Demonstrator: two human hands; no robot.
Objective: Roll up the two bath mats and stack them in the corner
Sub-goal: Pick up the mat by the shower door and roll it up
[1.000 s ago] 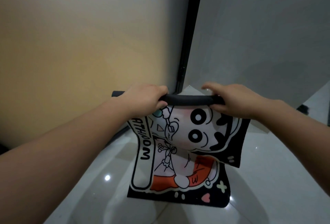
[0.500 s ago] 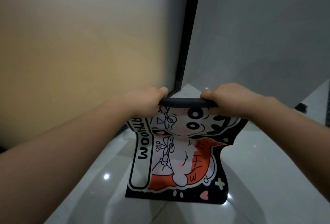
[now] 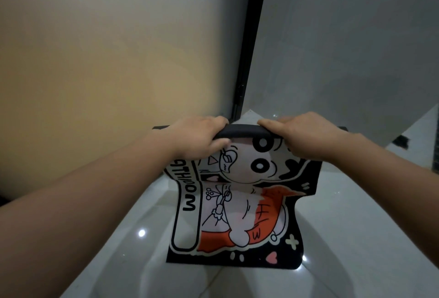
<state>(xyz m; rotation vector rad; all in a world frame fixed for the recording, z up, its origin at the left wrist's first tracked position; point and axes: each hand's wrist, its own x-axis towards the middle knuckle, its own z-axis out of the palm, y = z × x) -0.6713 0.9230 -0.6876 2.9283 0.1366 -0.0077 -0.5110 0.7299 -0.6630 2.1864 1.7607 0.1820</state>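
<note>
A black bath mat (image 3: 237,214) with a cartoon print and the word BATHROOM hangs in front of me, its lower edge resting on the glossy white floor. Its top end is curled into a thin black roll (image 3: 240,129). My left hand (image 3: 199,137) grips the left part of that roll, thumb underneath. My right hand (image 3: 301,134) holds the right part, fingers over the top. The mat buckles in a fold halfway down. Only one mat is in view.
A cream wall (image 3: 107,64) on the left meets a grey wall (image 3: 344,43) on the right at a black vertical frame (image 3: 249,43), forming the corner just behind the roll. White floor tiles (image 3: 356,238) spread around. A small dark object (image 3: 401,142) lies at the far right.
The roll has grown a little as my hands turned it. The mat's lower end has sunk onto the floor and a fold has formed across its middle.
</note>
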